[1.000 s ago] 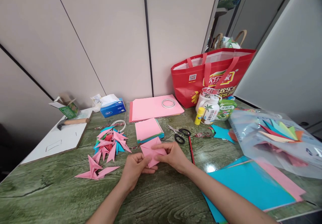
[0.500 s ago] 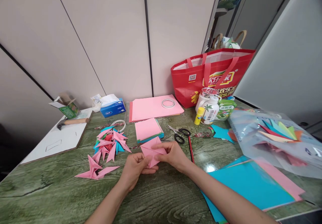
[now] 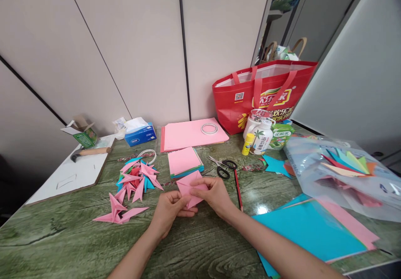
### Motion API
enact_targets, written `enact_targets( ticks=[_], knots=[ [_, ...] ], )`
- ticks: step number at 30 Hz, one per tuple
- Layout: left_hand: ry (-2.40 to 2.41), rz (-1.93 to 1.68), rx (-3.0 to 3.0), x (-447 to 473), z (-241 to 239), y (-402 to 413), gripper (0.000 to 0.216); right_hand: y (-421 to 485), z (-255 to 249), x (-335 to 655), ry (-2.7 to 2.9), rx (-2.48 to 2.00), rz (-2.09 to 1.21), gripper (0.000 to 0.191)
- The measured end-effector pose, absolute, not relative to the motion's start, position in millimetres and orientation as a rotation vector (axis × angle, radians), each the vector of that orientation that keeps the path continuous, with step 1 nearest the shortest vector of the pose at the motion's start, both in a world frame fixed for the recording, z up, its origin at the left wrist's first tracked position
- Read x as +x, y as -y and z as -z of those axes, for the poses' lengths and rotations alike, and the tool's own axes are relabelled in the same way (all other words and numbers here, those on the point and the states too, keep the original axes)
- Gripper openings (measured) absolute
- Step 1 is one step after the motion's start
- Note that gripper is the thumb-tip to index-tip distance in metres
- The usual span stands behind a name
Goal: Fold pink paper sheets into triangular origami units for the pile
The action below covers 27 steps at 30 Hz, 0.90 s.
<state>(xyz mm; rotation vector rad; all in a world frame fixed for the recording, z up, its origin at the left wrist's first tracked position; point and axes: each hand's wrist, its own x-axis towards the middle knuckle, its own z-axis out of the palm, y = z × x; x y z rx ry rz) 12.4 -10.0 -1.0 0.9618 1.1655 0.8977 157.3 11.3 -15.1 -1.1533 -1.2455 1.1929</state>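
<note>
Both hands hold a partly folded pink paper [image 3: 189, 186] just above the green table [image 3: 78, 237]. My left hand [image 3: 171, 212] pinches its lower left edge with thumb and fingers. My right hand [image 3: 213, 193] grips its right side, fingers curled over the top. Behind the paper lies a small stack of square sheets [image 3: 184, 162], pink on top. To the left is a pile of folded pink and blue paper shapes [image 3: 136, 178], with one pink folded shape [image 3: 117, 212] lying apart in front.
Scissors [image 3: 223, 167] and a red pencil [image 3: 238, 189] lie right of the hands. Large blue and pink sheets [image 3: 316, 229] and a plastic bag of paper [image 3: 344, 170] fill the right. At the back stand a red bag [image 3: 263, 93], bottles [image 3: 261, 135], a glue stick [image 3: 247, 144], a tissue box [image 3: 140, 133] and pink sheets with tape [image 3: 209, 128].
My right fingers have shifted slightly down and left on the pink paper, pressing its upper edge. The left hand stays where it was.
</note>
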Motion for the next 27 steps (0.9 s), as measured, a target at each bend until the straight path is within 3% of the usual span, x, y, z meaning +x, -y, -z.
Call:
enact_targets(
  ticks=[27],
  knots=[
    [-1.065,-0.942,1.232,6.5,-2.6,12.3,0.026,-9.8,15.4,157.6,1.042,-1.030,-1.403,0.023]
  ],
)
